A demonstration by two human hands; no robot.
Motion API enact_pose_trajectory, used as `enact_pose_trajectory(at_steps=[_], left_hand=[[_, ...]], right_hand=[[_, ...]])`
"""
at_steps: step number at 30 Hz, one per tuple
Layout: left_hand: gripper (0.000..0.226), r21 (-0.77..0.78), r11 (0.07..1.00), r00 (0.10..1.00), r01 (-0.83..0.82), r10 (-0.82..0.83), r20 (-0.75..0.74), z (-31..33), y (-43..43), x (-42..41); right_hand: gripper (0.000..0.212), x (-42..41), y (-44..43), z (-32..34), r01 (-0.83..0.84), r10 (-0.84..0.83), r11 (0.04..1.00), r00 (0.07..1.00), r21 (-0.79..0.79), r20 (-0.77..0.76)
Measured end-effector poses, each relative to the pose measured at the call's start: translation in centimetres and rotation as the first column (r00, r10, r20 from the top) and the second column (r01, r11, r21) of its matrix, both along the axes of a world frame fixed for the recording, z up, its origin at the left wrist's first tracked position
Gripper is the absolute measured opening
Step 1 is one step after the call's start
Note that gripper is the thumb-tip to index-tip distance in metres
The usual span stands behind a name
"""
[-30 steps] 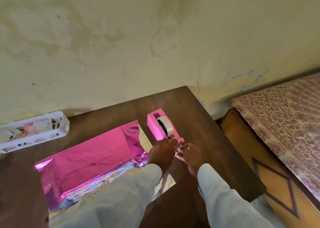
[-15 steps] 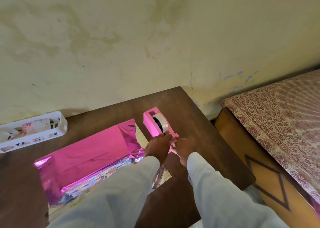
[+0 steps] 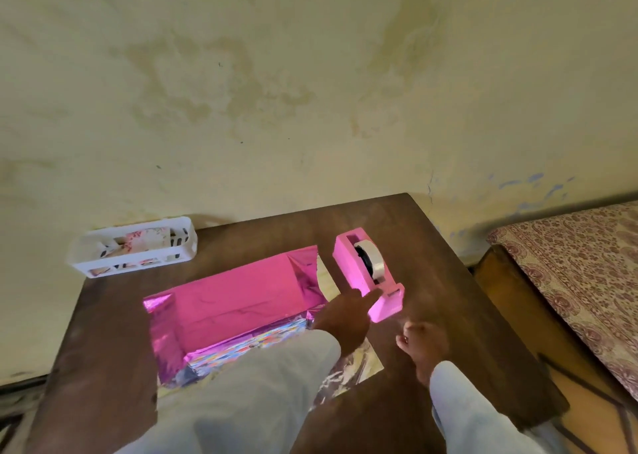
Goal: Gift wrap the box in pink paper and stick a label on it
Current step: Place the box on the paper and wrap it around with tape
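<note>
The dispenser [image 3: 367, 274] is touched by a straight finger of the left hand [image 3: 345, 319], grip released; the grip of the blurred right hand [image 3: 423, 346] cannot be told

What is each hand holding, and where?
Left hand presses the pink tape dispenser near its cutter end; right hand is blurred, so any hold cannot be told.

The 1 head-worn view looks forward and steeply down from close above the near edge of the surface [image 3: 431, 246], facing the far wall [image 3: 310, 73], with a bed [image 3: 587, 263] at right.
</note>
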State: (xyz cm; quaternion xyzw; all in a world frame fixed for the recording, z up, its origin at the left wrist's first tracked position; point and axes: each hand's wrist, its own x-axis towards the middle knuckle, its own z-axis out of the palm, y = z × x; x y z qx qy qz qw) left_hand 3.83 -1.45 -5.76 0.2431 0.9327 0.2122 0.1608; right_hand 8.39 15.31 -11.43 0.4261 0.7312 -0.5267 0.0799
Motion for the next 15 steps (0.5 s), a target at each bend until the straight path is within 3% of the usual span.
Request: enact_pose_trajectory(at_steps=[1,2,4,7,9,11,13,14,15], left_hand=[[0.058,0.001,1.000,0.999,0.006,-0.006,-0.041,0.3,-1.1,0.5],[0.056,-0.014,1.000,0.996,0.006,-0.007,-0.089,0.4,-3.1,0.9],[0.050,-0.011,1.000,0.970,0.013,-0.015,-0.241,0.7,-7.3,1.3],[0.034,0.178,0.964,0.894,-0.197,0.251,-0.372,-0.1,-15.9,2.5],[0.025,0.285,0.823,0.776,-0.492,0.563,-0.286,-0.5,-21.6,3.3],[0.016,0.303,0.548,0.560,-0.780,0.827,-0.054,-0.9,-26.5,4.2],[0.011,0.291,0.277,0.320,-0.916,0.941,0.110,-1.6,-29.2,5.1],[0.011,0.275,0.225,0.271,-0.935,0.952,0.143,-1.8,-29.6,5.5],[0.013,0.270,0.232,0.279,-0.934,0.948,0.150,-2.0,-29.7,5.8]], right_hand=[[0.035,0.5,-0.1,0.6,0.026,-0.023,0.999,0.996,0.037,-0.083],[0.029,0.8,-1.1,1.0,0.072,-0.083,0.994,0.989,-0.086,-0.124],[0.016,1.8,-3.2,2.3,0.050,-0.060,0.995,0.990,-0.081,-0.129],[0.014,1.5,-7.3,4.0,-0.094,0.067,0.986,0.979,-0.138,-0.194],[0.015,1.1,-10.5,4.9,-0.206,0.157,0.964,0.951,-0.168,-0.266],[0.013,0.7,-14.0,5.4,-0.322,0.243,0.925,0.910,-0.203,-0.336],[0.011,0.7,-17.3,5.7,-0.386,0.275,0.894,0.873,-0.225,-0.402],[0.011,0.8,-18.8,5.6,-0.401,0.277,0.887,0.860,-0.231,-0.428],[0.011,0.8,-20.4,5.6,-0.425,0.292,0.873,0.849,-0.240,-0.441]])
